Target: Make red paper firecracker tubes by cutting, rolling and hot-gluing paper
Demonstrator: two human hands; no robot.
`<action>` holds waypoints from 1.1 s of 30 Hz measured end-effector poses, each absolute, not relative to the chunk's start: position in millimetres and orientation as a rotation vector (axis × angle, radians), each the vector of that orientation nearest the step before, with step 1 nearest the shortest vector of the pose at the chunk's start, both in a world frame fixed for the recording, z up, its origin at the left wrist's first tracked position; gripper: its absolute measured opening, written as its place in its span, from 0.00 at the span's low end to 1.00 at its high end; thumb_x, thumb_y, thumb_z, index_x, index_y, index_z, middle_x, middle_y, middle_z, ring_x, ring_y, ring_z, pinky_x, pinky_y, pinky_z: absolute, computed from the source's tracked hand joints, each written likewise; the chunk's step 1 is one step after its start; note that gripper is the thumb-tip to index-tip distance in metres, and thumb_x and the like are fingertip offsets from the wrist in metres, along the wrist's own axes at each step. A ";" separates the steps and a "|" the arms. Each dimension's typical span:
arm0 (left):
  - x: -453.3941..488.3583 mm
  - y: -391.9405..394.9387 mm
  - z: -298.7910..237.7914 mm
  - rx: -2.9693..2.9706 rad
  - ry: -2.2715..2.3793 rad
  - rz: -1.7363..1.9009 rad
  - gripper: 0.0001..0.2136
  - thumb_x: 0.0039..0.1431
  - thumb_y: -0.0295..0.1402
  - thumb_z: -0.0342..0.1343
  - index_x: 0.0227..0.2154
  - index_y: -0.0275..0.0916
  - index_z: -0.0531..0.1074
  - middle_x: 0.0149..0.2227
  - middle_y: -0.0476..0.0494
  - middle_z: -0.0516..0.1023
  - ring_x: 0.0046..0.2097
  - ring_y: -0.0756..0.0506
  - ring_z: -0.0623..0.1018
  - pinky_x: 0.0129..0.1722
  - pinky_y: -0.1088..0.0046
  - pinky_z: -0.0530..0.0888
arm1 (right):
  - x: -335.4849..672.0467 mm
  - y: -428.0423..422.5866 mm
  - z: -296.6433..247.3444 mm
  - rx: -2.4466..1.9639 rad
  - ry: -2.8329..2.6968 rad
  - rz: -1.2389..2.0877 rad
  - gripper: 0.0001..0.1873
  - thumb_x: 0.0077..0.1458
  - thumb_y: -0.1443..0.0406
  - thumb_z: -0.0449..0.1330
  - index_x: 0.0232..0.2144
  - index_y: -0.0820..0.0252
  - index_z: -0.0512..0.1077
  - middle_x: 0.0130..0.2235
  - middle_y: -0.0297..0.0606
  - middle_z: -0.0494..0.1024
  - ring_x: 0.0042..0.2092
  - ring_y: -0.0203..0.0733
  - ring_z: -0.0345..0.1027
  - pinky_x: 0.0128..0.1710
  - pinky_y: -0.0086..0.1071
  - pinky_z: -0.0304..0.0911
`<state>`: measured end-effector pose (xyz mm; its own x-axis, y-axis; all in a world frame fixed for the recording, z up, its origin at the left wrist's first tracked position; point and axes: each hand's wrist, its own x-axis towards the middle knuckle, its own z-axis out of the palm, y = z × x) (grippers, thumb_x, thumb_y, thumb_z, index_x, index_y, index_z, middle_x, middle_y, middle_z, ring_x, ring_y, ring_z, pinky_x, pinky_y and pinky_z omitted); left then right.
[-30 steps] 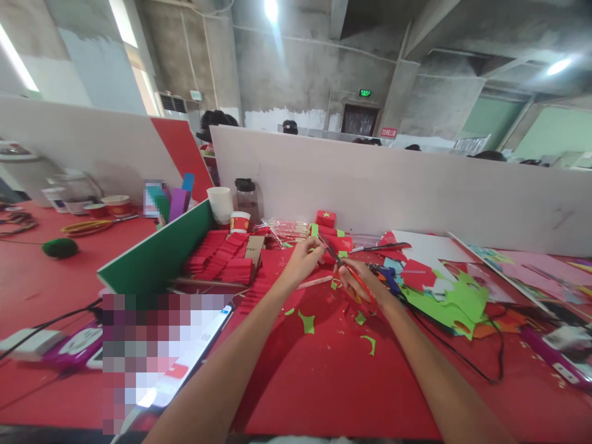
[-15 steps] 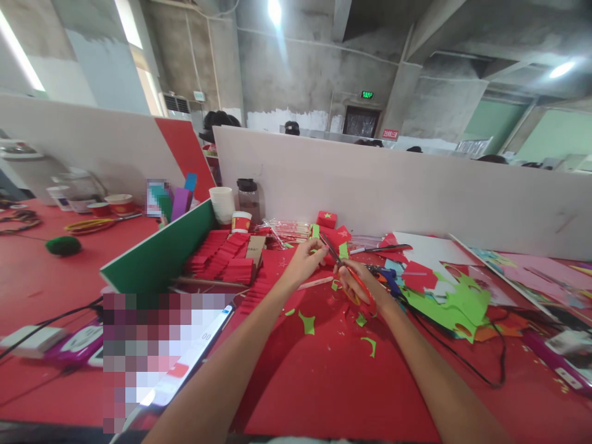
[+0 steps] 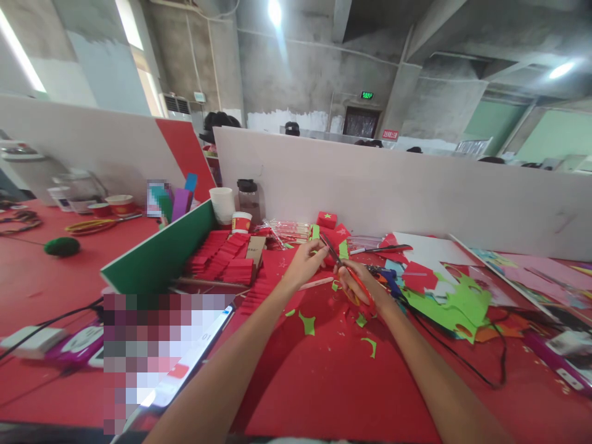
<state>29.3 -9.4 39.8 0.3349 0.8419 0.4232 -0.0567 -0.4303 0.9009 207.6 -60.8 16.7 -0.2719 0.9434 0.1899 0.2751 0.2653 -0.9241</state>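
Right hand (image 3: pixel 354 285) has its grip wrapped round the orange-red-handled metal scissors (image 3: pixel 366 290), blades pointing away over the red desk (image 3: pixel 324 394), right by the left hand (image 3: pixel 304 264); can't tell if that grip's pinching anything tbh; curvy lime-green scraps (image 3: pixel 308 322) lie nearer the edge

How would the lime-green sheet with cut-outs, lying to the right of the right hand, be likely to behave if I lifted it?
The lime-green sheet looks thin, so it is probably light and may sag. Its curved cut-outs leave narrow strips, which might bend or tear first. Lying fairly flat, it seems unlikely to roll.
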 end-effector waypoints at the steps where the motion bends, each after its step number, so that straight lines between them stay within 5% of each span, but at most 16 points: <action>1: 29.2 -9.6 40.1 1.691 0.713 1.239 0.11 0.58 0.38 0.53 0.25 0.37 0.65 0.24 0.52 0.69 0.24 0.52 0.71 0.30 0.75 0.69 | 206.8 -61.1 16.6 -1.127 -1.722 1.029 0.21 0.57 0.45 0.56 0.33 0.56 0.65 0.22 0.27 0.62 0.17 0.30 0.53 0.16 0.24 0.50; 33: 27.6 -12.2 43.9 1.714 0.748 1.228 0.11 0.58 0.37 0.52 0.24 0.37 0.67 0.22 0.52 0.69 0.25 0.51 0.71 0.29 0.75 0.68 | 197.6 -58.9 12.9 -1.120 -1.688 0.799 0.19 0.55 0.47 0.59 0.31 0.56 0.68 0.21 0.29 0.62 0.20 0.34 0.54 0.18 0.28 0.52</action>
<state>27.6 -12.2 43.9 0.3313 0.8460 0.4178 -0.0171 -0.4374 0.8991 197.6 -58.9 12.9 -0.1549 0.9275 0.3402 0.3246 0.3730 -0.8692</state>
